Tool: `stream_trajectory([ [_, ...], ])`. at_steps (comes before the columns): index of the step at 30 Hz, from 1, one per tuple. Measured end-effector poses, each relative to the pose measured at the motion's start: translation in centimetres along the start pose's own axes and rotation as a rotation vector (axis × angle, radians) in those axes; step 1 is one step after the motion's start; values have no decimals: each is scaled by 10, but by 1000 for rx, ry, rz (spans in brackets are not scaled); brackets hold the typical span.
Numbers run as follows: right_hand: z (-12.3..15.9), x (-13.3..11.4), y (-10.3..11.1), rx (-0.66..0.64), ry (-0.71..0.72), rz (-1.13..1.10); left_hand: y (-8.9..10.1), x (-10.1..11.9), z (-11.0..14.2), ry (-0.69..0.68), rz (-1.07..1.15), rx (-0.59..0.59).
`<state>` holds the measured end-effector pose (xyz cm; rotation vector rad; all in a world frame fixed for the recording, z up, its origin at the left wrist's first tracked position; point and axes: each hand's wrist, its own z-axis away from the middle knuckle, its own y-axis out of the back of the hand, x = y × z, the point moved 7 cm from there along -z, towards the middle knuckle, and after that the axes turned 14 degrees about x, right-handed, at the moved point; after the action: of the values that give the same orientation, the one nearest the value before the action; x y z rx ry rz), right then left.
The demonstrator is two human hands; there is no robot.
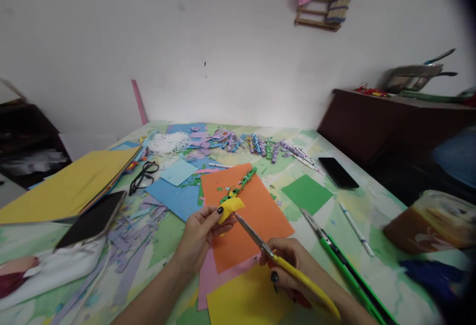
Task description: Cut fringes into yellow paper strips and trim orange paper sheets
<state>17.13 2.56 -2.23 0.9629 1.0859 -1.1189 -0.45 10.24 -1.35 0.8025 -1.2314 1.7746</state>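
My left hand [201,233] pinches a small curved piece of yellow paper [231,208] between thumb and fingers. In my right hand [290,263] is a pair of scissors [256,238] with yellow handles; the blade tips lie close beside the paper's lower right edge. Whether the blades touch the paper, I cannot tell. Both hands are above an orange sheet [256,221]. Just beyond the yellow piece lies a green rolled paper strip [247,179] with small holes, among green scraps. A pink sheet [206,285] and a yellow sheet [241,300] lie partly under the orange one.
To the left are stacked yellow sheets [74,181], glasses [143,179], a phone [91,221] and purple strips [130,241]. On the right lie a green square [307,193], a dark phone [337,172], a green cutter [345,265] and a cup of brown drink [427,226]. White string [169,143] sits behind.
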Motion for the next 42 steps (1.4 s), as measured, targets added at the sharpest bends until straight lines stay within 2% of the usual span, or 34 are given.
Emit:
stream_trajectory([
  [4, -2, 0, 3, 50, 31, -121, 5, 0, -8, -43, -9, 29],
  [9, -5, 0, 9, 89, -15, -264, 13, -10, -19, -35, -28, 22],
  [14, -8, 1, 13, 114, -40, -256, 18, -15, -20, -35, -75, 42],
  [18, -4, -3, 11, 150, 0, -194, 12, -10, -18, -42, -109, 33],
  [22, -5, -17, 7, 218, 66, -148, -6, 14, -16, -89, -83, 1],
  [29, -12, -73, 2, 268, 188, -156, -46, 77, -6, -174, -3, -75],
  [35, -18, -116, -1, 300, 301, -229, -66, 116, -8, -231, 42, -98],
  [38, -24, -127, -8, 262, 339, -252, -72, 130, -11, -263, 79, -101],
  [42, -43, -128, -25, 123, 349, -232, -74, 141, -14, -325, 104, -71],
])
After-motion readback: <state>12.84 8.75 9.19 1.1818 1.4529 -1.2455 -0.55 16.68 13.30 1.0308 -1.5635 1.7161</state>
